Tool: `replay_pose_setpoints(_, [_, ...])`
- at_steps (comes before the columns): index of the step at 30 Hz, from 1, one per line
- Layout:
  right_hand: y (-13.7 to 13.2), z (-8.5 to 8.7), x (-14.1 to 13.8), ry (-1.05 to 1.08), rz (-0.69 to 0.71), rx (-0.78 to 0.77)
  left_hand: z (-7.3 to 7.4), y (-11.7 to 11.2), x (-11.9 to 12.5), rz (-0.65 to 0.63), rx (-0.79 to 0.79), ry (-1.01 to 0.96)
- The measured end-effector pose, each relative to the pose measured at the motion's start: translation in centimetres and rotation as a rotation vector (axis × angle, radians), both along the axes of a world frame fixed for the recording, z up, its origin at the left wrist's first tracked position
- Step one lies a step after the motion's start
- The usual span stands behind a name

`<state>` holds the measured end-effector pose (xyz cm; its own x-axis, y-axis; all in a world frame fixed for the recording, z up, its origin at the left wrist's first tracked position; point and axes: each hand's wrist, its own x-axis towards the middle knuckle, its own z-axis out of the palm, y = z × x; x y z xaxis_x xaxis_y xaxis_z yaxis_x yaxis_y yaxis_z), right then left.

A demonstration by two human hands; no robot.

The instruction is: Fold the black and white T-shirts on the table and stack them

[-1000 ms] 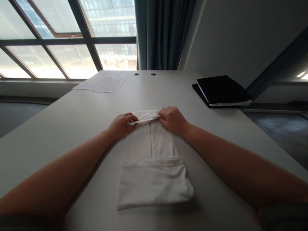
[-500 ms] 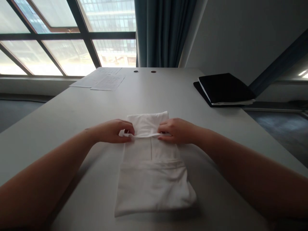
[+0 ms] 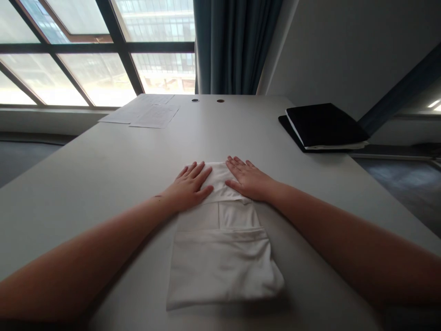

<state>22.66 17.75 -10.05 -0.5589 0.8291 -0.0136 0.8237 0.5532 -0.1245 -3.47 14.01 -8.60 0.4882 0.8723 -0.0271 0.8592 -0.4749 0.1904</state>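
I count two hands, left hand [image 3: 189, 187] and right hand [image 3: 247, 180], both flat, open, apart, on one folded white garment [image 3: 220, 266] mid-table [image 3: 103, 156]. Two paper sheets [image 3: 155, 116], one black binder [image 3: 324, 126]; print unreadable.

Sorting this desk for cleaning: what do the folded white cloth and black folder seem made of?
The folded white cloth looks like matte cotton knit, judging by its soft, rounded folds. The black folder seems leatherette or plastic with a dull sheen; the picture cannot settle which.
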Motion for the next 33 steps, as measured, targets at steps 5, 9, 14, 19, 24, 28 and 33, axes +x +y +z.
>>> replay_pose_setpoints(5, [0.3,0.0,0.6,0.040,-0.014,-0.022,-0.1,-1.5,-1.0,0.040,-0.040,-0.016])
replay_pose_setpoints(9, [0.4,0.0,0.8,0.054,0.014,-0.026,-1.0,-4.5,-1.1,0.005,0.047,-0.033])
replay_pose_setpoints(14, [-0.4,0.8,1.3,0.099,0.067,0.053,-0.9,-4.8,-1.6,-0.075,0.069,-0.041])
replay_pose_setpoints(19, [-7.0,3.4,2.8,0.316,0.315,0.234,2.3,-6.3,-4.4,-0.101,0.221,-0.145])
replay_pose_setpoints(24, [-17.2,3.8,3.4,0.324,0.669,0.116,4.3,-13.6,-5.1,-0.595,0.003,-0.191])
replay_pose_setpoints(28, [-20.2,2.9,3.0,0.250,0.527,0.145,3.2,-15.7,-4.8,-0.565,0.142,-0.114])
replay_pose_setpoints(33, [-19.0,2.1,2.7,0.283,0.415,0.284,2.3,-14.5,-5.2,-0.504,0.284,-0.060])
